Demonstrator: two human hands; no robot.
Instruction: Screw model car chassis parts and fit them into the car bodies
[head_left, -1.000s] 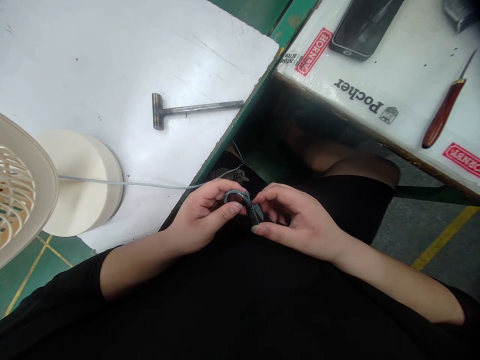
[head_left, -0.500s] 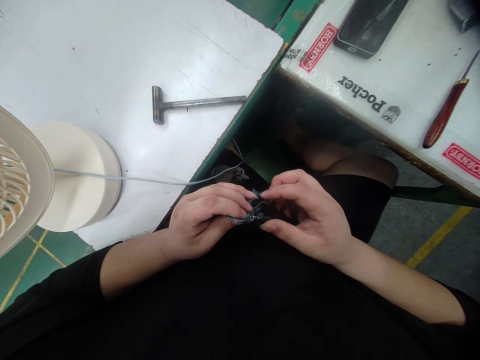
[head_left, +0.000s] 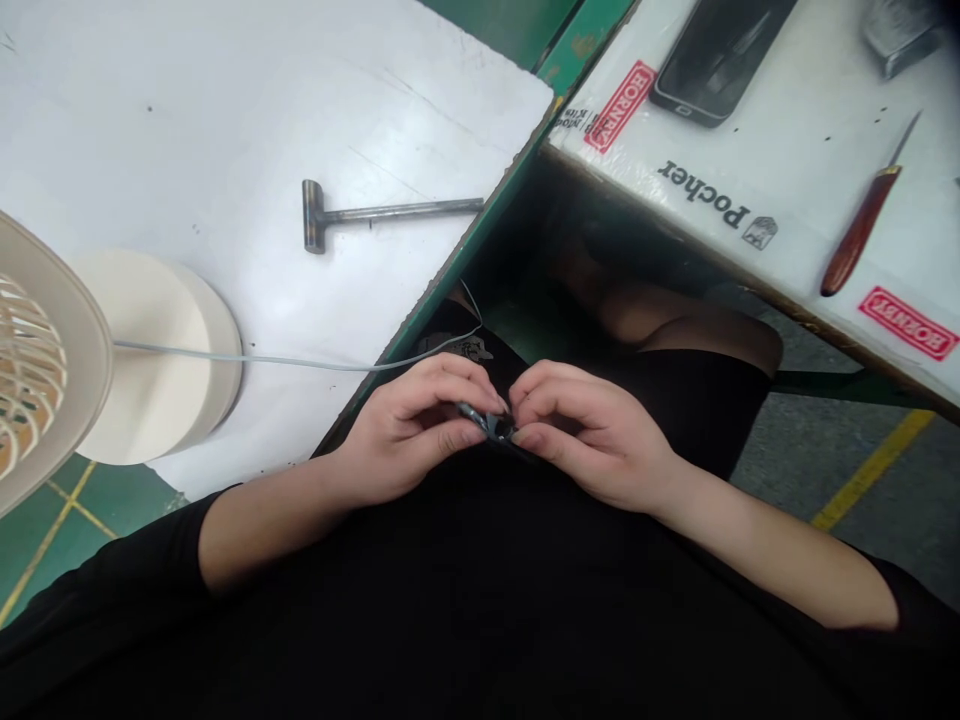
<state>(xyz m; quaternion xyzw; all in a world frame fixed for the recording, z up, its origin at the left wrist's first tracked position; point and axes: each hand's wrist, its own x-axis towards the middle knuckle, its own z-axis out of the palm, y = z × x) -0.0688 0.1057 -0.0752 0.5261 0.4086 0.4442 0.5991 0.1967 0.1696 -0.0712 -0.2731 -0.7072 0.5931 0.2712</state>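
Above my lap, a small dark grey part (head_left: 493, 424) with a shiny surface and an opening in it sits between my two hands. My left hand (head_left: 412, 425) pinches it from the left with thumb and fingers. From the other side, my right hand (head_left: 592, 432) closes thumb and forefinger on its right end. Fingertips cover much of the part, so its exact kind does not show.
A hammer (head_left: 390, 211) and a cream fan (head_left: 154, 350) with a grey cable (head_left: 322, 363) are on the white table. At the right, a box marked Pocher (head_left: 645, 175) bears a phone (head_left: 720, 60), a wooden-handled awl (head_left: 859, 235) and a grey metal piece (head_left: 900, 30).
The small part has been turned in my fingers, and its opening now shows. My right thumb and fingers have come in from apart onto its right end. The view has shifted slightly.
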